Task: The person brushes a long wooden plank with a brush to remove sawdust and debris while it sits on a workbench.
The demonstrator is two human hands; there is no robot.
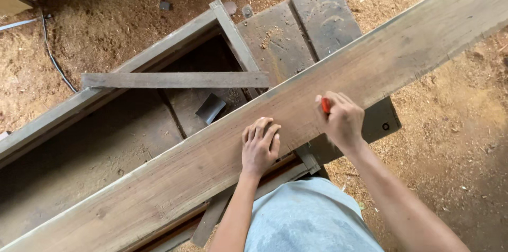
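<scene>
My left hand [259, 146] lies flat, open, on the plank [296, 109]; my right hand [343, 119] beside it grips a red pencil [325, 105]. If the plank slides, I'd likely mark crooked.

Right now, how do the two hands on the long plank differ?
The left hand lies flat on the long plank, palm down, fingers together, holding nothing. The right hand is curled around a small red marking tool and looks slightly blurred, while the left looks sharp. Both hands are bare and rest on the same plank, close together.
</scene>
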